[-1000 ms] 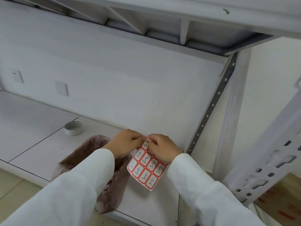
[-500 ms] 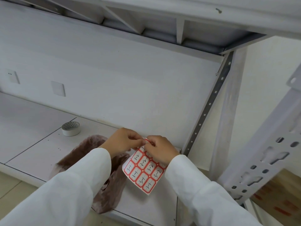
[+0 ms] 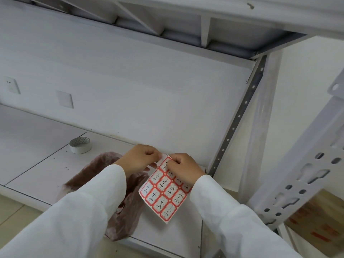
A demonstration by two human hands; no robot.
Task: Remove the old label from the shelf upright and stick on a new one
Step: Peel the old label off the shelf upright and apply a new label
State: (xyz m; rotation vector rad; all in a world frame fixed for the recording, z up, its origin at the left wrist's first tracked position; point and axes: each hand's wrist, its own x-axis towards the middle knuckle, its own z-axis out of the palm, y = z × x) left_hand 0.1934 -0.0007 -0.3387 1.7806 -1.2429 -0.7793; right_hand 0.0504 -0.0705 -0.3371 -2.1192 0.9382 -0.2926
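Note:
A sheet of red-bordered labels (image 3: 163,194) with handwritten numbers hangs above the shelf board, held at its top end by both hands. My left hand (image 3: 138,159) pinches a label or corner (image 3: 161,158) that lifts off the sheet's top edge. My right hand (image 3: 183,169) grips the sheet's upper right part, thumb on the front. The slotted grey shelf upright (image 3: 305,174) runs along the right side, apart from both hands. No label shows on it from here.
A brownish plastic bag (image 3: 122,198) lies on the white shelf board (image 3: 41,164) under my left arm. A roll of white tape (image 3: 80,145) stands behind it. A perforated rear upright (image 3: 240,116) rises behind my right hand. The upper shelf (image 3: 186,32) hangs overhead.
Both hands and the sheet stay in nearly the same place. A white piece at the sheet's top edge now stands lifted between my fingertips.

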